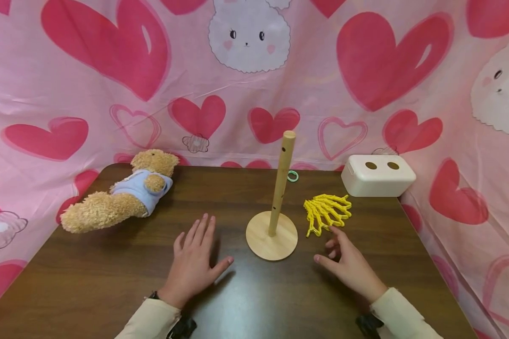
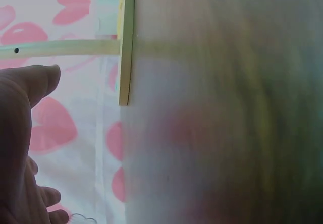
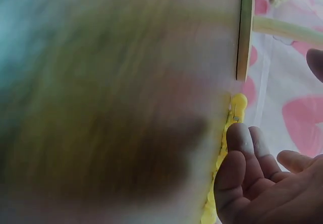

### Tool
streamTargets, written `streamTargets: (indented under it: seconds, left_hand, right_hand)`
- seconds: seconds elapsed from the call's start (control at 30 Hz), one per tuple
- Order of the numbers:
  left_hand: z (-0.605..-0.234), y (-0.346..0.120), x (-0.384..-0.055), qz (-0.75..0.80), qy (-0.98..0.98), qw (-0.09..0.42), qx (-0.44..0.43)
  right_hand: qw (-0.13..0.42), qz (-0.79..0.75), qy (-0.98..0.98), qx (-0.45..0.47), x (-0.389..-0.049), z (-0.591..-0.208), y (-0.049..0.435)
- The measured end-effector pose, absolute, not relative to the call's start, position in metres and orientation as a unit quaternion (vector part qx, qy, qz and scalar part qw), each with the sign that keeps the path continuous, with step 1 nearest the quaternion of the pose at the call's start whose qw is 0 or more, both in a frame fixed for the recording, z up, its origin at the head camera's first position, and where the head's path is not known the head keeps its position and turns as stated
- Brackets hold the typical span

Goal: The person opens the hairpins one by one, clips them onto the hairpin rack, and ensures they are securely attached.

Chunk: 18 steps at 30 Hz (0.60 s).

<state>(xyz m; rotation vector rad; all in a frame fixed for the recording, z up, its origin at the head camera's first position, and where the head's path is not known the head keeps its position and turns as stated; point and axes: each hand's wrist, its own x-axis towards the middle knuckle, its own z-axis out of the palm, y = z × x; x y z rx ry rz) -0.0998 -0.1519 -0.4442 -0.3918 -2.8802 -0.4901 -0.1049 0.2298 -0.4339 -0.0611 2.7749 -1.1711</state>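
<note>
A wooden stand, an upright pole on a round base, is between the two hands. To its left my left hand hovers just over or on the table with fingers straight and thumb out, holding nothing; it also shows in the left wrist view. My right hand is on the other side, fingers loosely bent and nothing in its grasp. Its index fingertip is at the near edge of a fan of yellow branched pieces; whether they touch, I cannot tell. In the right wrist view the yellow pieces lie beyond the fingers.
A teddy bear in a blue top lies at the left of the brown table. A small green ring lies behind the pole. At the back right is a white box with two round holes. Patterned pink cloth hangs around the table.
</note>
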Motion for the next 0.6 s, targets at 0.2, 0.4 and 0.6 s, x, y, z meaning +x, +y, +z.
streamTargets:
  seconds: [0.2,0.4,0.6]
  left_hand:
    - [-0.447,-0.146,-0.101,-0.187,-0.965,0.1,-0.154]
    - [-0.448,-0.138,-0.104,-0.212,-0.956,0.111,-0.167]
    - [-0.451,-0.127,-0.107,-0.231,-0.956,0.088,-0.16]
  right_hand:
    - [0.097,-0.406,0.909,0.008,-0.112,-0.435,0.226]
    - [0.101,-0.41,0.906,0.023,-0.12,-0.437,0.221]
    - [0.106,-0.406,0.908,0.018,-0.126,-0.437,0.216]
